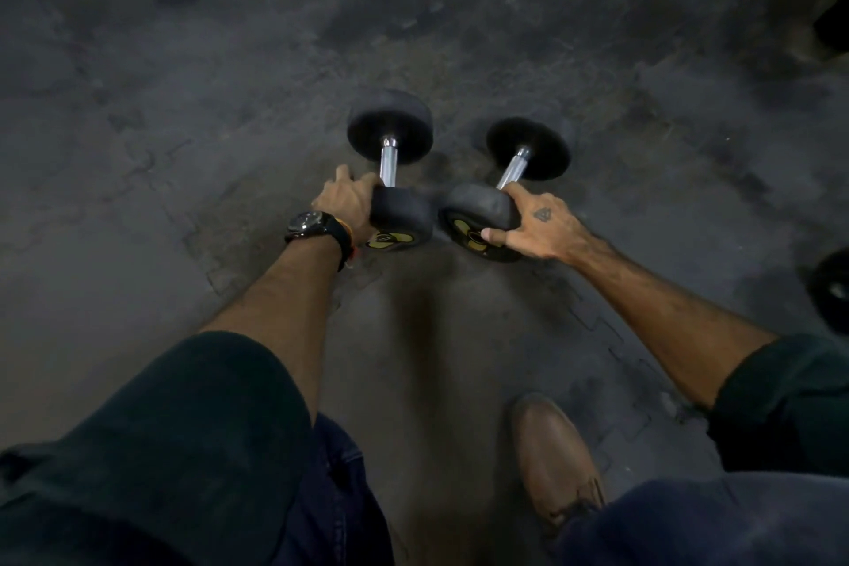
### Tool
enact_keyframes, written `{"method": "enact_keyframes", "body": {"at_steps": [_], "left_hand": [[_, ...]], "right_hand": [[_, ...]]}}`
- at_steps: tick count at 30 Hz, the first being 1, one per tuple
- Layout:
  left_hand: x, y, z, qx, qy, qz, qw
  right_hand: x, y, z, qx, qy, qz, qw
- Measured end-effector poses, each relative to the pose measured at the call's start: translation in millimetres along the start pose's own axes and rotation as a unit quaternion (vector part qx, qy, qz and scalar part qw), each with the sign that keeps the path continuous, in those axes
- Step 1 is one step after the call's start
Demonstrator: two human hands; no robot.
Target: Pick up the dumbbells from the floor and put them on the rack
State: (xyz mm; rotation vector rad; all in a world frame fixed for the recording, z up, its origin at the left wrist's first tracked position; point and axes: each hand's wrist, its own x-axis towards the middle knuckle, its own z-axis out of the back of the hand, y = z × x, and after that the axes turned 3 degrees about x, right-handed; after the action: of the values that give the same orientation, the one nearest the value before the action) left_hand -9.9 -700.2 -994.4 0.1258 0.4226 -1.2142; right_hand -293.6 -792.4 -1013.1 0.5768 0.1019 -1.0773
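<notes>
Two black dumbbells with chrome handles lie side by side on the dark rubber floor, pointing away from me. My left hand, with a black watch on the wrist, wraps around the near head of the left dumbbell. My right hand grips the near head of the right dumbbell, thumb on its yellow-marked end face. Both far heads rest on the floor. No rack is in view.
Another black weight sits at the right edge, and a dark object lies at the upper right. My brown shoe stands on the floor below my right arm. Interlocking floor mats stretch all around.
</notes>
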Motion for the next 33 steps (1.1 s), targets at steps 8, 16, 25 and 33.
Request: {"method": "enact_keyframes", "body": {"at_steps": [8,16,25,33], "left_hand": [[8,-12,9,0.037,0.030,-0.056,0.997],[12,-30,17,0.017,0.013,-0.091,0.996],[11,-34,2,0.003,0.020,-0.095,0.995],[15,-47,19,0.032,0.045,-0.088,0.995]], "right_hand": [[-16,-19,6,0.092,0.022,-0.040,0.995],[-17,-59,12,0.107,-0.021,-0.047,0.993],[8,58,19,-0.034,-0.060,0.099,0.993],[43,54,-18,0.076,0.049,0.107,0.990]]}}
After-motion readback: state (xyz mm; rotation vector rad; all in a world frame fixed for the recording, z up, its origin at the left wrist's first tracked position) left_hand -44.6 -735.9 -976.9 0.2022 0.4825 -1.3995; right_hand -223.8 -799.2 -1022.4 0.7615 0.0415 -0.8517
